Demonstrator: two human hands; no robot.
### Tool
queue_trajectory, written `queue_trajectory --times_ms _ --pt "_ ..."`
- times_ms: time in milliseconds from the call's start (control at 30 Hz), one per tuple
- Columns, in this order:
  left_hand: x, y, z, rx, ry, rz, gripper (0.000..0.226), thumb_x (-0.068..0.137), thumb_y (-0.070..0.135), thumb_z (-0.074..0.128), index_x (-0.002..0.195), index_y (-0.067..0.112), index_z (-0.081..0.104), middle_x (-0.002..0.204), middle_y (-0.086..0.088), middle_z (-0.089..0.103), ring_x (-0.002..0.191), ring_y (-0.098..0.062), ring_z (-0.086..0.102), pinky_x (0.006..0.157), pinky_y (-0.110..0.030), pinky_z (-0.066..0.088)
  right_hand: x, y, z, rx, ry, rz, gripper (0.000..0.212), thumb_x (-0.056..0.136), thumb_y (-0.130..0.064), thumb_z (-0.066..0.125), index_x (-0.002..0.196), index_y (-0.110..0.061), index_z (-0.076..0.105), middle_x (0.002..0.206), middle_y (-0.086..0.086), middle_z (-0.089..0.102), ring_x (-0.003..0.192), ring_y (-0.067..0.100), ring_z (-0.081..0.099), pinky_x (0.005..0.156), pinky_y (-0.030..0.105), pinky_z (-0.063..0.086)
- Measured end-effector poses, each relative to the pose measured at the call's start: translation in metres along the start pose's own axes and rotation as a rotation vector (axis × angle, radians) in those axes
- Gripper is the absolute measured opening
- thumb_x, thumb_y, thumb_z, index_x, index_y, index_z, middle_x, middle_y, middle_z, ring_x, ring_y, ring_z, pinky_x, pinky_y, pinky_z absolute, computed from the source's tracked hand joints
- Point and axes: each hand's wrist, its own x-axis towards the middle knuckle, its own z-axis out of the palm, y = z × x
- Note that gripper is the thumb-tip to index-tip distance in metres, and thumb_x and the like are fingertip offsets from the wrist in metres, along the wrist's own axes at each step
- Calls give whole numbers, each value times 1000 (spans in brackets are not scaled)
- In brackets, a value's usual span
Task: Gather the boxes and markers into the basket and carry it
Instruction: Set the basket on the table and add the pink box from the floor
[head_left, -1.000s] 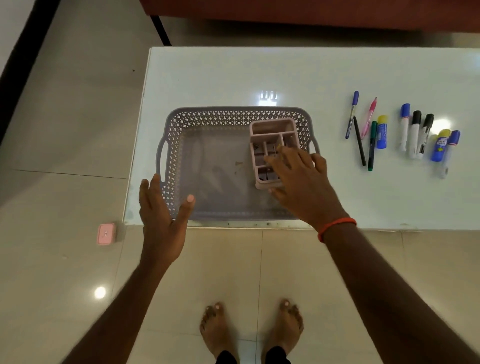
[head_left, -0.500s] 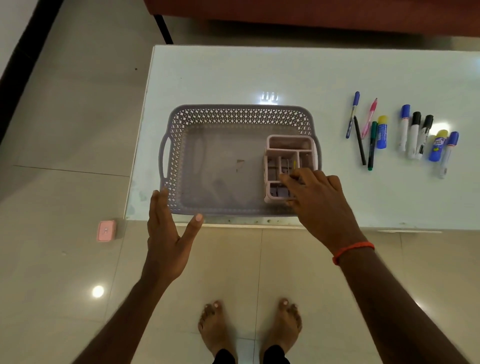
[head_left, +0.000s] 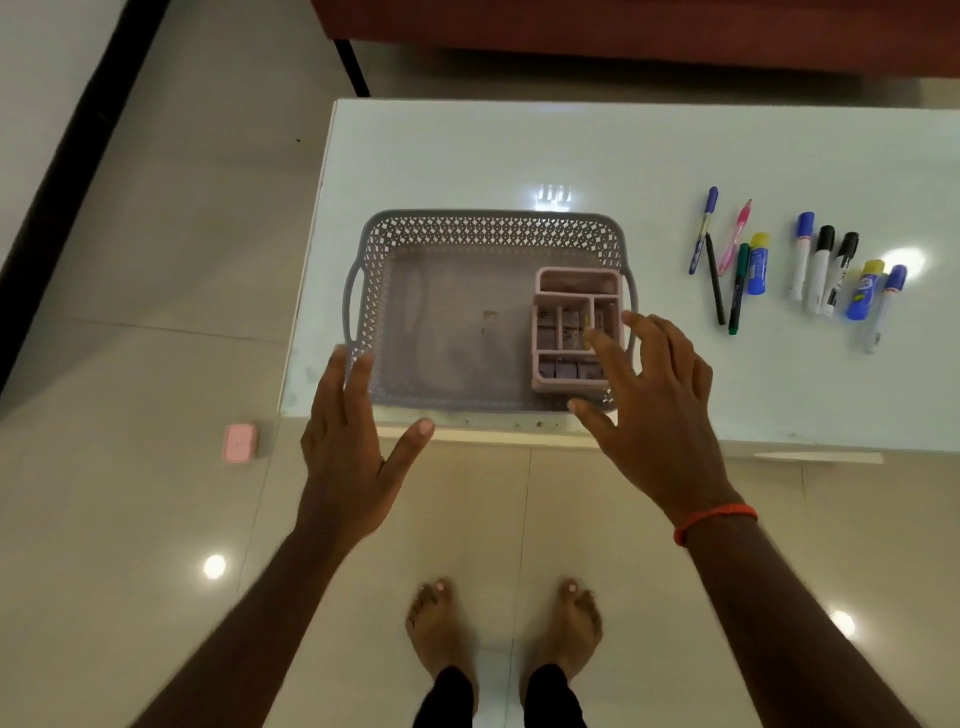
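A grey perforated basket (head_left: 483, 228) stands on the white table near its front left corner. A pink divided box (head_left: 576, 283) with small items in its compartments sits inside the basket against the right wall. My right hand (head_left: 654, 410) hovers with spread fingers over the box's near right corner and holds nothing. My left hand (head_left: 353, 441) is open with straight fingers at the basket's front left corner. Several pens, markers (head_left: 818, 270) and glue sticks (head_left: 757, 262) lie in a row on the table to the right.
The table (head_left: 519, 150) front edge runs just behind my hands. A small pink object (head_left: 240, 442) lies on the tiled floor to the left. My bare feet show below. A dark red piece of furniture (head_left: 623, 31) stands beyond the table.
My right hand slid the pink box to the right side of the basket and has now let go and lifted off it. My left hand moved slightly right.
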Motion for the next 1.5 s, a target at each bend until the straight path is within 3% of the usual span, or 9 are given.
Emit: queue_trajectory --times_ms 200,800,1167,1500 --pt "3 40 -50 115 -3 112 89 89 79 32 155 21 24 166 -6 23 153 -27 23 116 -61 30 -9 -21 -49 43 -9 11 65 85 -47 69 140 -20 49 151 15 38 145 35 26 113 49 27" --pt "-94 155 -200 154 -151 72 90 85 85 24 155 29 23 166 -1 23 156 -24 13 118 -63 24 -67 -104 -250 78 -39 -78 53 88 -52 63 131 -23 56 149 12 42 146 34 24 113 49 24" --pt "-126 181 -241 172 -108 27 89 85 85 23 154 30 24 166 1 23 155 -23 14 119 -62 21 -69 -124 -293 39 -65 -224 52 85 -55 61 128 -26 58 142 7 45 142 32 27 112 50 24" --pt "-146 167 -249 192 -48 -83 83 87 82 29 152 31 26 164 3 25 153 -23 20 117 -64 23 -59 -156 -293 24 -148 -395 50 88 -55 58 126 -23 59 142 14 45 141 37 29 112 56 23"
